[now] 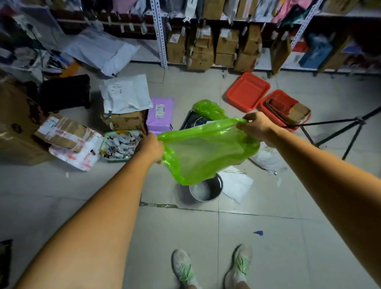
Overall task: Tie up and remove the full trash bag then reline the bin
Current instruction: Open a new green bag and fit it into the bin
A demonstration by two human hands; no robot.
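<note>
A pale tiled floor [265,239] (one joint cracked) carries everything. A small grey bin [205,190] stands at centre, white paper [238,185] just right of it. Far right lie two red trays [248,91]. On the left sit taped cardboard boxes [64,132], a basket of small packets [121,145] and a purple parcel [160,116].

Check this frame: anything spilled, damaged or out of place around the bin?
White papers lie loose on the floor beside the bin, and a crack crosses the tile in front of it. Both hands hold the green bag spread open above.
</note>
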